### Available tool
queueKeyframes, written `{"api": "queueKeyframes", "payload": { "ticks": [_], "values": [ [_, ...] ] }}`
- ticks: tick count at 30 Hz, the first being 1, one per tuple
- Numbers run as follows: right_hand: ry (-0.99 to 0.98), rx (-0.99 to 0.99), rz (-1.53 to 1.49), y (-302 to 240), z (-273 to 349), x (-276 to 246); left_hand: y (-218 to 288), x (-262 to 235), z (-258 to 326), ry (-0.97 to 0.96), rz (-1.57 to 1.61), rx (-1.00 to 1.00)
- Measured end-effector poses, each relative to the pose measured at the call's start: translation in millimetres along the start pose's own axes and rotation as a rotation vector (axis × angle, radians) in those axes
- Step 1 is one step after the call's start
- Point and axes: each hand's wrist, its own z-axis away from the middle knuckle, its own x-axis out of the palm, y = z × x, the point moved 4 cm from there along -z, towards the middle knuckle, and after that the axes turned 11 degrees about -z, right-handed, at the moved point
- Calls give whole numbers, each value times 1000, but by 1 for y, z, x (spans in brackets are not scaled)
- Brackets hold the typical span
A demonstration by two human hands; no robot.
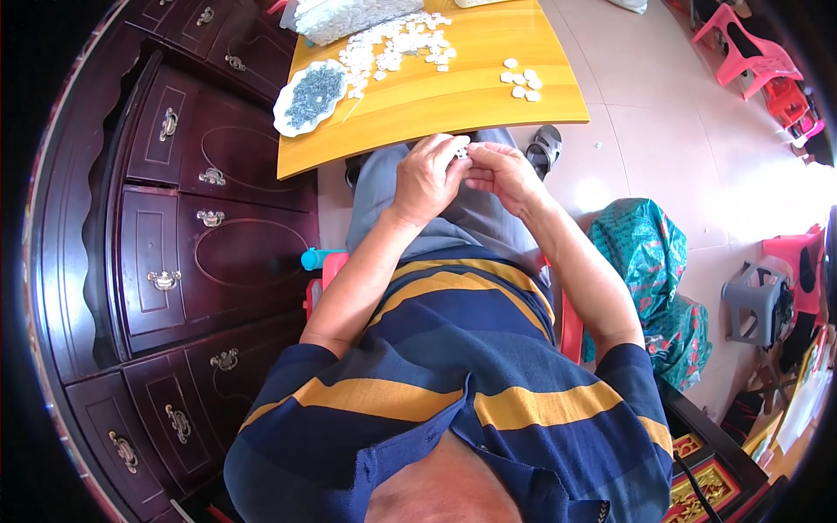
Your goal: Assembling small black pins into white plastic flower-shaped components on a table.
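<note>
My left hand [427, 177] and my right hand [499, 172] meet over my lap, just below the near edge of the yellow wooden table [453, 109]. Together they pinch a small white piece [460, 152] between the fingertips. On the table lies a heap of several small white pieces [397, 45], a smaller cluster of white pieces [521, 82] to the right, and a white scalloped dish [309, 96] filled with small grey metal parts.
A dark red wooden cabinet [183, 253] with brass drawer handles runs along my left. A teal patterned bag [649, 261] sits on the tiled floor at my right, with a grey stool [757, 301] and pink plastic chairs [750, 52] beyond. A plastic bag [349, 17] lies at the table's far end.
</note>
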Motion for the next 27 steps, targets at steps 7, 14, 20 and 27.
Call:
{"api": "queueKeyframes", "payload": {
  "ticks": [7,14,20,27],
  "values": [
    [45,-43,3,0,0,1,1,1,-4,3,6,11],
    [92,-124,-26,-1,0,-2,4,7,-10,35,57,41],
    [156,-160,-11,-3,0,-5,1,15,-14,16,76,54],
    [152,-175,20,-6,1,-3,-3,21,-15,7,85,71]
  ]
}}
